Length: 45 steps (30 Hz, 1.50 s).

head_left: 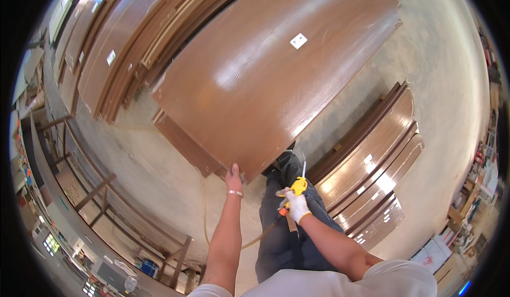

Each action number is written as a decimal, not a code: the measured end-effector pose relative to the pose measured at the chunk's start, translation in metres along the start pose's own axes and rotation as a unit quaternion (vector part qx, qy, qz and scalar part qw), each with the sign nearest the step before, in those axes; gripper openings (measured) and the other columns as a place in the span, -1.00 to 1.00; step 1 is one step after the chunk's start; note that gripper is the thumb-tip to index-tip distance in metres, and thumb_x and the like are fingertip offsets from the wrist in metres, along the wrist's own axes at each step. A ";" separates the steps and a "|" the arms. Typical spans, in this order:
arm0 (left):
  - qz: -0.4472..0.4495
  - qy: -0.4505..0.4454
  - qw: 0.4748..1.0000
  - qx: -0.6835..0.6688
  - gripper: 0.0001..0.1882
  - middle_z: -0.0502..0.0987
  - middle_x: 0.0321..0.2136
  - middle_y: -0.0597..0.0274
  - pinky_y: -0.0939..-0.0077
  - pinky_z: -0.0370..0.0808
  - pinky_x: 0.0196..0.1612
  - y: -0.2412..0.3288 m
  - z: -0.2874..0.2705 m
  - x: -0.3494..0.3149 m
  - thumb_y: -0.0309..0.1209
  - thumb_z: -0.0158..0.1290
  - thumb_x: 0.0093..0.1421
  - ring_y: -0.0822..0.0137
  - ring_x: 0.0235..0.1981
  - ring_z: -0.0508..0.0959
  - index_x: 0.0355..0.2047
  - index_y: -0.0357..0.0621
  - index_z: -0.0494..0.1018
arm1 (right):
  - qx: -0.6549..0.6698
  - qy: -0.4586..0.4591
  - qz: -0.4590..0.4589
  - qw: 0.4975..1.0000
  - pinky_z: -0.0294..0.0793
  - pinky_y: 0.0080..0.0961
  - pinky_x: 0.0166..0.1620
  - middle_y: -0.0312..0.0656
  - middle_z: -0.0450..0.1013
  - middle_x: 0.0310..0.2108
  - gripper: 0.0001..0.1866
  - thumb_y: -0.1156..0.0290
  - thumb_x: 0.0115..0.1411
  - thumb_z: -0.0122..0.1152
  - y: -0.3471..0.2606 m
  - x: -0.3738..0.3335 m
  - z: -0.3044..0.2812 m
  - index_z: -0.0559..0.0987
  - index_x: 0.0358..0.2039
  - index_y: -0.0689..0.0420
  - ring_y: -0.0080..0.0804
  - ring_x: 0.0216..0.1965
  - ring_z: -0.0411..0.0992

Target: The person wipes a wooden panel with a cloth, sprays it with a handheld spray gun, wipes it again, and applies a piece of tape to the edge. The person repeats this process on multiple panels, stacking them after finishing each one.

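A large glossy brown panel point(249, 84) with a small white label lies in front of me and reaches far ahead. My left hand point(234, 178) grips its near edge, thumb on top and the other fingers mostly hidden at the edge. A light band circles that wrist. In a white glove, my right hand point(296, 204) is closed around a yellow air blow gun point(299, 185). Its thin nozzle points up and away, and an orange fitting shows below the grip. Another brown panel point(183, 145) sticks out from under the large one at the left.
Several brown panels point(366, 161) stand in a row at the right, and more panels point(114, 58) stack at the far left. A metal frame point(101, 191) stands at the lower left. A thin yellowish hose point(206, 212) runs over the concrete floor point(143, 143) near my legs.
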<state>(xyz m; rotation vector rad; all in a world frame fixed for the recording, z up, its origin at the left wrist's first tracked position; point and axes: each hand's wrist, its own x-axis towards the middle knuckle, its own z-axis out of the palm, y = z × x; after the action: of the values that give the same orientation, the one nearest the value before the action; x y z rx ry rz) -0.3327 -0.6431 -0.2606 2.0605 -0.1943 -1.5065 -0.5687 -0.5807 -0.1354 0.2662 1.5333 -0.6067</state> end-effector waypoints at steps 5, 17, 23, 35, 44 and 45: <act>-0.057 0.006 0.997 -0.055 -0.50 0.57 -0.12 0.26 0.35 0.49 -0.19 0.012 -0.038 -0.061 -0.08 0.09 0.41 0.36 -0.19 0.52 0.11 -0.27 0.46 | 0.040 -0.052 0.025 0.998 0.52 -0.28 -0.65 0.05 0.60 -0.30 -0.90 0.43 0.35 0.04 -0.027 0.015 -0.005 0.50 -0.25 0.16 -0.29 -0.71 0.41; -0.026 0.176 0.983 0.043 -0.46 0.55 -0.25 0.29 0.38 0.44 -0.34 0.010 -0.227 -0.082 0.03 -0.01 0.43 0.36 -0.32 0.50 0.06 -0.24 0.46 | 0.043 0.023 -0.028 0.998 0.42 -0.38 -0.64 -0.07 0.57 -0.48 -0.90 0.49 0.23 0.10 -0.022 -0.012 0.014 0.52 -0.27 0.22 -0.40 -0.71 0.38; -0.021 0.159 0.987 -0.004 -0.51 0.46 -0.43 0.39 0.46 0.32 -0.49 -0.013 -0.211 -0.060 0.07 0.01 0.42 0.44 -0.50 0.41 -0.04 -0.15 0.47 | 0.054 -0.004 -0.146 0.988 0.38 -0.43 -0.73 0.10 0.58 -0.43 -0.90 0.50 0.26 -0.01 -0.125 -0.009 -0.003 0.47 -0.30 0.24 -0.37 -0.78 0.33; -0.039 0.058 0.997 0.038 -0.40 0.54 0.05 0.03 0.32 0.49 0.07 -0.087 -0.137 0.017 -0.15 0.11 0.37 0.17 0.00 0.55 0.22 -0.40 0.34 | -0.084 -0.075 -0.119 0.986 0.42 -0.33 -0.68 0.06 0.62 -0.27 -0.72 0.38 0.37 -0.05 -0.152 -0.008 0.066 0.48 -0.05 0.29 -0.32 -0.76 0.34; -0.050 0.109 0.955 0.272 -0.38 0.41 0.21 -0.32 0.16 0.28 0.37 -0.081 -0.174 -0.015 -0.32 0.16 0.19 -0.14 0.28 0.38 0.22 -0.39 0.38 | -0.135 0.084 -0.098 0.982 0.41 -0.20 -0.66 -0.03 0.58 -0.31 -0.75 0.23 0.40 -0.01 -0.262 0.026 0.063 0.47 -0.08 0.12 -0.36 -0.75 0.28; 0.009 0.032 0.927 0.374 -0.47 0.49 0.12 -0.26 0.13 0.33 0.32 -0.073 -0.173 -0.023 -0.32 0.11 0.22 -0.12 0.22 0.44 0.17 -0.33 0.44 | -0.117 0.062 -0.099 0.986 0.41 -0.21 -0.66 -0.04 0.57 -0.33 -0.76 0.22 0.40 0.00 -0.282 0.031 0.060 0.47 -0.10 0.12 -0.37 -0.74 0.28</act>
<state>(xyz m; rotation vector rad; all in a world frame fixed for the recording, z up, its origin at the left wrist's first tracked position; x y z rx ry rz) -0.1983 -0.5103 -0.2454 2.6642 -0.8756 -1.4843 -0.6677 -0.8516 -0.1045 -0.0290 1.7485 -0.5664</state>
